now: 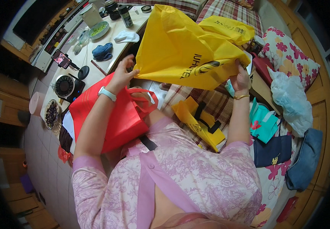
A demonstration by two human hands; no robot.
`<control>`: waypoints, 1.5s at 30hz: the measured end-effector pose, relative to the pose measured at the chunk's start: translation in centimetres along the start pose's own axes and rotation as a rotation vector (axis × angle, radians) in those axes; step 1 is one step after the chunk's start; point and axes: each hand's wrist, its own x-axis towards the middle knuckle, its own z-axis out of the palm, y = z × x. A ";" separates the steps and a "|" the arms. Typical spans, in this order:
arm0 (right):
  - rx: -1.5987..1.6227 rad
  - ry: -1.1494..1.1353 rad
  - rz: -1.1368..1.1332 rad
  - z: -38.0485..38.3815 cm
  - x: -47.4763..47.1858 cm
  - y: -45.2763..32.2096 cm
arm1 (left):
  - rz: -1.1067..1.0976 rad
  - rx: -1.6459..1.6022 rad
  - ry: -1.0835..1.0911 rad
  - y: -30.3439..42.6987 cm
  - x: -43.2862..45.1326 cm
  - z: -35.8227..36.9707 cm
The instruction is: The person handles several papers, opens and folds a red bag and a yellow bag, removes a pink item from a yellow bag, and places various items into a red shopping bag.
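Note:
A large yellow fabric bag (pixel 179 51), marked with a dark logo and writing, is spread in front of me. My right hand (pixel 240 78) grips its right edge, thumb on top. At the opposite corner, my left hand (pixel 123 71) has its thumb against the fabric and its fingers curved apart; whether they pinch the bag cannot be told. Under my left forearm, a red fabric bag (pixel 119 114) with handles leans across my lap. A folded yellow bag (pixel 200 123) with black handles lies on the plaid seat cover (pixel 176 98) between my arms.
On the left table (pixel 80 57) are a phone on a stand (pixel 62 59), a bowl of green pieces (pixel 99 29), blue cloth (pixel 102 51) and dark fruit (pixel 52 114). To my right are another yellow bag (pixel 227 27), a teal bag (pixel 265 121), a navy pouch (pixel 273 150) and clear plastic (pixel 292 97).

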 end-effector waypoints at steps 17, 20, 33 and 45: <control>-0.422 -0.114 -0.011 4.1 -3.8 -3.3 | -0.115 -0.437 -0.121 6.5 2.1 1.3; -0.322 -0.269 0.048 -2.1 -0.9 -2.9 | 0.009 -0.511 0.000 5.8 2.1 1.7; 0.031 -0.010 -0.022 -0.1 3.2 -2.7 | 0.122 -0.635 0.112 5.6 2.5 1.5; -0.459 -0.186 -0.237 -0.5 6.5 -3.0 | 0.626 0.501 0.144 8.4 2.5 2.2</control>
